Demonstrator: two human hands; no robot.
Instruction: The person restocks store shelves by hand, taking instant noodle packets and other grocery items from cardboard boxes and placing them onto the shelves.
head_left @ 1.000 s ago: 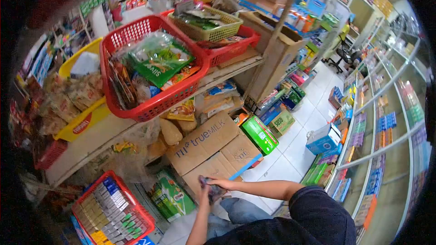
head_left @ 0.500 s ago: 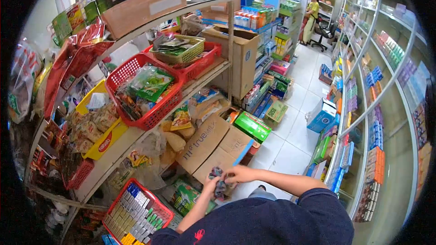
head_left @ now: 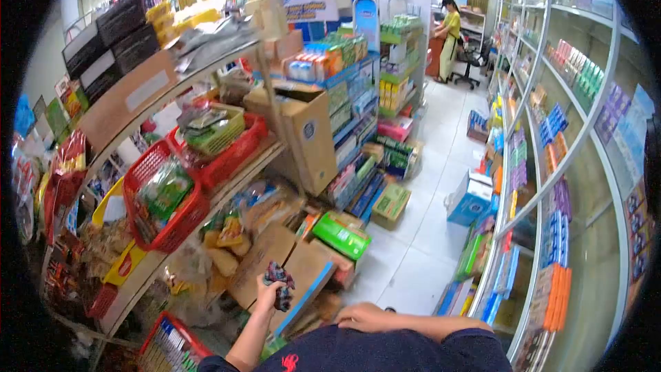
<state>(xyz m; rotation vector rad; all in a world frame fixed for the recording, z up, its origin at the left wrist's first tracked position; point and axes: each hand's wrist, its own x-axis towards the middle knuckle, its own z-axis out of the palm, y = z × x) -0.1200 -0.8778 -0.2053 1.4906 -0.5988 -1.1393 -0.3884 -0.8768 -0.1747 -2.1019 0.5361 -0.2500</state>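
Observation:
A crumpled, dark patterned cloth point(head_left: 281, 284) is bunched in my left hand point(head_left: 267, 293), with the fingers wrapped round it. It is held above a brown cardboard box point(head_left: 258, 262) with a blue strip along its edge. My right hand point(head_left: 363, 317) rests bent near the front of my dark shirt, apart from the cloth. Its fingers are curled, and whether anything is between them is hidden.
Shelves on the left hold red baskets point(head_left: 175, 224) of packets. Glass-fronted shelving lines the right side. Along the aisle stand a blue-and-white box point(head_left: 470, 198), a green package point(head_left: 341, 235) and a carton point(head_left: 390, 205). A person in yellow point(head_left: 449, 33) stands far back.
My right hand has let go of the cloth and drawn back toward my body. My left hand has moved left with the cloth. The view has turned up and to the right.

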